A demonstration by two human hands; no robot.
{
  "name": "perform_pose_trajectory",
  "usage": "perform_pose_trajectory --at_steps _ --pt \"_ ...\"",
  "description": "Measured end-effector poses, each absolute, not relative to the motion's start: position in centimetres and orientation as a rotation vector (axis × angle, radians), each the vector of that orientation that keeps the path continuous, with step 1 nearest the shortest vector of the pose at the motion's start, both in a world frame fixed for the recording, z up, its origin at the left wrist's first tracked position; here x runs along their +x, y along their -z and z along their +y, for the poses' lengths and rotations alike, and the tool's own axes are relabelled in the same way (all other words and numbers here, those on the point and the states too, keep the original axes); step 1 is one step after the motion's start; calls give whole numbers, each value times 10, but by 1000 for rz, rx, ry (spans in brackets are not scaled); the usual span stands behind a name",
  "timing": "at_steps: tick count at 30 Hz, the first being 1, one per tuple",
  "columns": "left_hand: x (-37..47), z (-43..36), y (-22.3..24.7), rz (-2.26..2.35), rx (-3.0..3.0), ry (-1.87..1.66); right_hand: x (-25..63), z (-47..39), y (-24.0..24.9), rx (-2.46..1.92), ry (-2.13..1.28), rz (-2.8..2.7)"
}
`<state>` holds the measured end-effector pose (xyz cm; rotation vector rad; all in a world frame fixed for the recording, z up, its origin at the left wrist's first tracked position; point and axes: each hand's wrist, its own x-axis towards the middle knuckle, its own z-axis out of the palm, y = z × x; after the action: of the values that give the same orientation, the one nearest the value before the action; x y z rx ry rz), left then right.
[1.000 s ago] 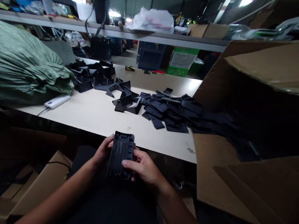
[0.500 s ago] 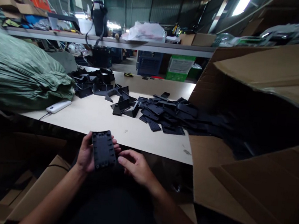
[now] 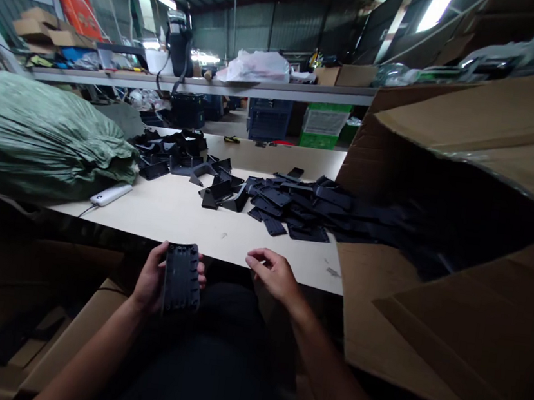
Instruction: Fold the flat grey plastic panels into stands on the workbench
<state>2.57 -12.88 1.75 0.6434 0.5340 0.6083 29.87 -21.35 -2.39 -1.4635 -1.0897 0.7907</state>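
Observation:
My left hand point(image 3: 150, 282) is closed around a black rectangular plastic cover point(image 3: 183, 278), tilted up in front of my lap. Its inner side faces me, with small posts and ribs along the edges. The thumb lies at its left edge, and fingertips show past the right edge. Over the table's front edge is my right hand point(image 3: 277, 277), its fingers loosely bent and a small gap between thumb and forefinger. I see nothing held in it. Beyond it lies a heap of flat black plastic covers point(image 3: 291, 200), with angled black plastic brackets point(image 3: 222, 191) to the left.
A large cardboard box point(image 3: 395, 306) lies open on the right, with black parts spilling from its mouth. On the left sit a green sack point(image 3: 45, 140) and a white power bank-like device point(image 3: 110, 194) with a cable. A shelf point(image 3: 261, 89) runs across the back of the white table point(image 3: 172, 217).
My right hand has moved away from the cover, up and right toward the heap. The cover in my left hand has turned and dropped slightly. The view has shifted a little.

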Motion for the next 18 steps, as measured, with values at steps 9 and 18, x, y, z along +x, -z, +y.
perform_pose_trajectory --at_steps 9,18 --pt "69 -151 -20 592 856 -321 323 -221 44 -1486 -795 -994" --pt "65 -135 -22 540 912 -310 318 -170 40 -1467 -905 -962"
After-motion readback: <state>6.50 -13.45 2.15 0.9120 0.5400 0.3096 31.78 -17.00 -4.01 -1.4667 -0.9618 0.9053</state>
